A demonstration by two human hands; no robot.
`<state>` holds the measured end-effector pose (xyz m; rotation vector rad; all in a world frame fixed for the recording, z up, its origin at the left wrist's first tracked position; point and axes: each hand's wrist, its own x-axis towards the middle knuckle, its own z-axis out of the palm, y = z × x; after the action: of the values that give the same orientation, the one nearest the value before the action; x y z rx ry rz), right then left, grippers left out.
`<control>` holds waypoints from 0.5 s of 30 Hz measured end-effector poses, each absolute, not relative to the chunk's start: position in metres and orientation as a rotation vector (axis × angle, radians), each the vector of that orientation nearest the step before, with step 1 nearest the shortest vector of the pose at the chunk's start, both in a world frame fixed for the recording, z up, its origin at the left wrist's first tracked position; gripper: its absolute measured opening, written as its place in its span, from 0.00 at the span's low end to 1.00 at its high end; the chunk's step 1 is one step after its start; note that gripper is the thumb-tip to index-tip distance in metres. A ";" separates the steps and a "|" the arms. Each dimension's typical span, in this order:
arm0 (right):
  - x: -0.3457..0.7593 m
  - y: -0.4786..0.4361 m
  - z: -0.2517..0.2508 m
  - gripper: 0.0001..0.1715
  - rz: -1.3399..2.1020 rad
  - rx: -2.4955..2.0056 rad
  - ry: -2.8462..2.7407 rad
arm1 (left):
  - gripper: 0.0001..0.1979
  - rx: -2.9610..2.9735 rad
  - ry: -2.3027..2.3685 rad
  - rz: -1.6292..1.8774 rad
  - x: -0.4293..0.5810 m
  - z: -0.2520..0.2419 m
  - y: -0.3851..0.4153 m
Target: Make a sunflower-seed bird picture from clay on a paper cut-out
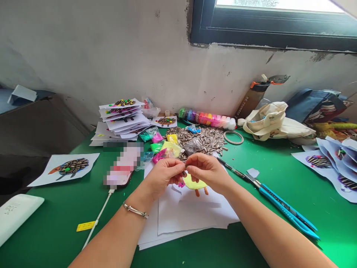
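Observation:
My left hand and my right hand meet over a stack of white paper on the green table. Both hands pinch something small between their fingertips; it looks like a sunflower seed, though I cannot be sure. Under them on the top sheet lies a yellow clay shape with pink and orange parts. A pile of striped sunflower seeds lies just beyond my hands, with small bags of coloured clay beside it. A silver bracelet is on my left wrist.
Blue scissors lie to the right. A phone on a white cable lies to the left, near a finished seed picture. Stacked pictures, a clay row, tape ring, bottle and cloth bag line the back.

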<state>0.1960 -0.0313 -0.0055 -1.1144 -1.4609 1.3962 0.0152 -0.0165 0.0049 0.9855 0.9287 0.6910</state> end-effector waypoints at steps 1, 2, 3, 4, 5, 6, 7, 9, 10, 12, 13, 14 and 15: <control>0.197 -0.031 -0.006 0.08 1.383 -1.119 -1.465 | 0.17 0.985 0.938 0.694 0.015 0.005 -0.017; 0.198 -0.032 -0.006 0.08 1.362 -1.132 -1.470 | 0.17 0.986 0.945 0.695 0.015 0.006 -0.017; 0.198 -0.032 -0.007 0.08 1.336 -1.146 -1.480 | 0.18 0.989 0.950 0.696 0.015 0.006 -0.017; 0.198 -0.032 -0.008 0.08 1.306 -1.160 -1.495 | 0.18 0.990 0.953 0.698 0.014 0.007 -0.017; 0.198 -0.033 -0.010 0.08 1.273 -1.172 -1.512 | 0.18 0.990 0.956 0.702 0.014 0.007 -0.018; 0.197 -0.033 -0.011 0.08 1.236 -1.183 -1.530 | 0.18 0.990 0.958 0.706 0.014 0.008 -0.018; 0.196 -0.033 -0.012 0.08 1.193 -1.195 -1.550 | 0.18 0.988 0.959 0.711 0.014 0.008 -0.018; 0.195 -0.034 -0.011 0.07 1.082 -1.226 -1.602 | 0.19 0.979 0.958 0.722 0.013 0.009 -0.018; 0.195 -0.034 -0.009 0.07 1.014 -1.245 -1.634 | 0.19 0.975 0.955 0.727 0.013 0.009 -0.018; 0.197 -0.036 -0.005 0.06 0.858 -1.276 -1.698 | 0.19 0.965 0.953 0.741 0.013 0.009 -0.017; 0.200 -0.037 -0.003 0.05 0.785 -1.285 -1.717 | 0.19 0.964 0.959 0.750 0.012 0.008 -0.017; 0.202 -0.038 -0.002 0.05 0.730 -1.288 -1.726 | 0.18 0.971 0.971 0.762 0.012 0.007 -0.016; 0.205 -0.040 -0.002 0.05 0.702 -1.292 -1.723 | 0.18 0.986 0.989 0.780 0.011 0.006 -0.014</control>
<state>0.2048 -0.0403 -0.0024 -1.2916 -1.7231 0.7018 0.0115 -0.0145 0.0056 0.9856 0.9891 0.7799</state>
